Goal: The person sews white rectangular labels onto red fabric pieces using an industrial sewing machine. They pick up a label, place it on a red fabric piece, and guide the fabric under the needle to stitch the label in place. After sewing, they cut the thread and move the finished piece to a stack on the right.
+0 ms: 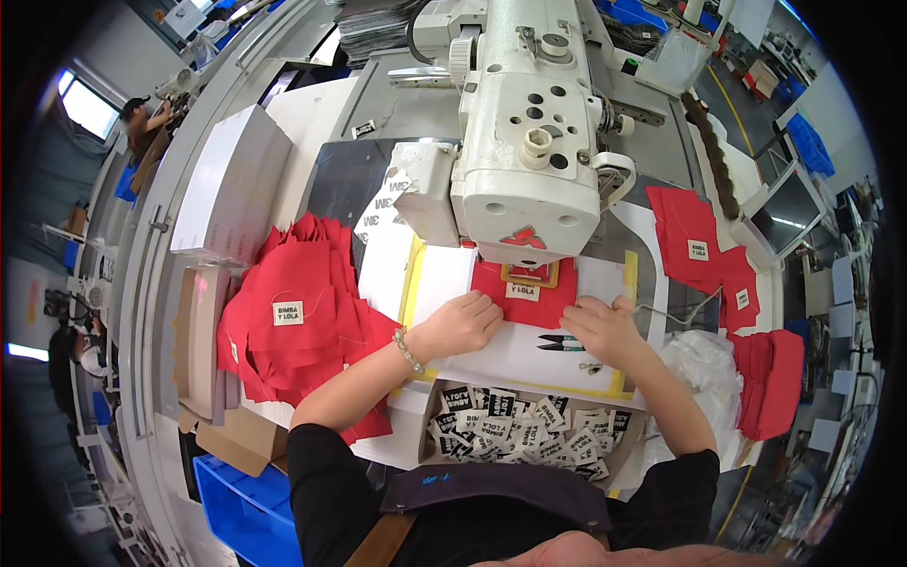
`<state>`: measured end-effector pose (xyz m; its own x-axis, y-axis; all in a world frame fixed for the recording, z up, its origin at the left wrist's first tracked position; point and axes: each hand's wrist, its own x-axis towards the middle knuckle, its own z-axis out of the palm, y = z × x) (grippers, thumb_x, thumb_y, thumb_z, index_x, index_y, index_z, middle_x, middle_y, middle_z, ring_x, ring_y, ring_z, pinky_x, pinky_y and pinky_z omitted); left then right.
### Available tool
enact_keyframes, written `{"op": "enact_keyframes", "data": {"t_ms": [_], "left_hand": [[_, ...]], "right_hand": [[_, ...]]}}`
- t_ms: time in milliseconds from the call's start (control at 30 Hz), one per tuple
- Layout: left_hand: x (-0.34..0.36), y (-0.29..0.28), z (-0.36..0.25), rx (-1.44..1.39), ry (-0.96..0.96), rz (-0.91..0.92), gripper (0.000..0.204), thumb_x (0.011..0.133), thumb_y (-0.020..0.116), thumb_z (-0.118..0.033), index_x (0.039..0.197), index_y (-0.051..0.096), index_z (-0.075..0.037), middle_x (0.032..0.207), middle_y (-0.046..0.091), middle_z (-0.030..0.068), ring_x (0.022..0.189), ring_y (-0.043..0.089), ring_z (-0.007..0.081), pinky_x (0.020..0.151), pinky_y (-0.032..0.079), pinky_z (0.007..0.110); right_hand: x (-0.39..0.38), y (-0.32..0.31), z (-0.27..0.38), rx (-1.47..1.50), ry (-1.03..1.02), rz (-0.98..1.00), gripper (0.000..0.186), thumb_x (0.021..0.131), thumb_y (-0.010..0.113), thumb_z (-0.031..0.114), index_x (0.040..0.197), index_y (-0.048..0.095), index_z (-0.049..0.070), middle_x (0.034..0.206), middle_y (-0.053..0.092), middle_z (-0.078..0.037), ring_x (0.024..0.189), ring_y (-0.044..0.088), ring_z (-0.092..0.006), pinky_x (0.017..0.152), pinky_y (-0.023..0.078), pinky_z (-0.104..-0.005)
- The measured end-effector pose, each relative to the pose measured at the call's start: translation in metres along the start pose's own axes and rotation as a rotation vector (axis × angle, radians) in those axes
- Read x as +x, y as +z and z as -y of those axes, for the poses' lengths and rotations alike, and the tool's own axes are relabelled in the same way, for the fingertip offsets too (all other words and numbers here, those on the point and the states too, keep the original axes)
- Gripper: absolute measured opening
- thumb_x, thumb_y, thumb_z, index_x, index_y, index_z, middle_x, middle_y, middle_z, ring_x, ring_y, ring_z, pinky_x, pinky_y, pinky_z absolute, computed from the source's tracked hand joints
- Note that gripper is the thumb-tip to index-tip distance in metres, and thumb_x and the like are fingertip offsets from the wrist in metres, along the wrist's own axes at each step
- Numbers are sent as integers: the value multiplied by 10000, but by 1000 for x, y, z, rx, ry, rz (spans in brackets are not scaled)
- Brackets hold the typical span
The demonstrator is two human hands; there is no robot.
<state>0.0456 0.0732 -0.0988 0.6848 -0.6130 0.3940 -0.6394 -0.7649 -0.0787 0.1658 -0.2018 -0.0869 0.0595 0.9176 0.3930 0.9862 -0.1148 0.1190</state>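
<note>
A red fabric piece (pixel 550 309) lies flat under the head of a white industrial sewing machine (pixel 529 203). On it sits a small white label (pixel 522 292) with dark print, partly beneath a brass-coloured clamp frame (pixel 535 275). My left hand (pixel 465 324), fingers curled together, holds the fabric at its left edge. At the lower right corner my right hand (pixel 605 331) has its bent fingers closed on the fabric. Dark thread snips (pixel 561 343) rest on the white work plate beside my right hand. The needle area is hidden by the machine head.
A pile of labelled red pieces (pixel 307 312) is at left, beside a white box (pixel 232 184). Loose labels fill a tray (pixel 424 444) near my body. More red pieces (pixel 685 241) and a red stack (pixel 770 383) lie right, near crumpled clear plastic (pixel 699 369). A blue bin (pixel 248 520) stands lower left.
</note>
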Motion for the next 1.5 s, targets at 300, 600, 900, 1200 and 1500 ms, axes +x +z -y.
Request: {"op": "enact_keyframes", "data": {"t_ms": [300,600,900,1200,1500], "left_hand": [[-24,-13,-7,-29,118,56,325,748,616,-85,1059,656,0,970,629,55,904,591,166,743,485,286],[-32,-16,-5,-62,-5,10,366,769,608,-80,1129,649,-31,1078,635,56,980,595,159,776,477,295],[-38,-17,-6,-147,-118,47,388,752,603,-71,1136,648,-33,1087,635,48,952,606,152,760,466,300],[-31,-27,-17,-835,-624,-182,172,720,669,28,885,690,-16,1015,698,109,856,688,217,734,561,311],[-67,-61,-48,-600,-468,-170,218,710,656,19,917,697,-37,912,722,78,762,695,212,671,572,322]], "right_hand": [[-17,-6,13,199,85,112,242,733,705,292,941,636,188,1023,599,79,986,546,-103,762,295,-378],[-24,-17,10,298,194,209,246,735,734,280,895,591,159,875,563,34,828,560,-140,784,345,-360],[-31,-34,12,234,282,268,161,726,633,64,839,519,72,746,570,-68,664,569,-229,700,419,-350],[11,-66,4,949,987,333,271,901,580,133,1155,561,40,804,568,-159,693,552,-300,631,421,-384],[52,-37,18,243,380,175,485,805,719,288,1264,614,174,739,482,-33,560,512,-169,550,409,-321]]}}
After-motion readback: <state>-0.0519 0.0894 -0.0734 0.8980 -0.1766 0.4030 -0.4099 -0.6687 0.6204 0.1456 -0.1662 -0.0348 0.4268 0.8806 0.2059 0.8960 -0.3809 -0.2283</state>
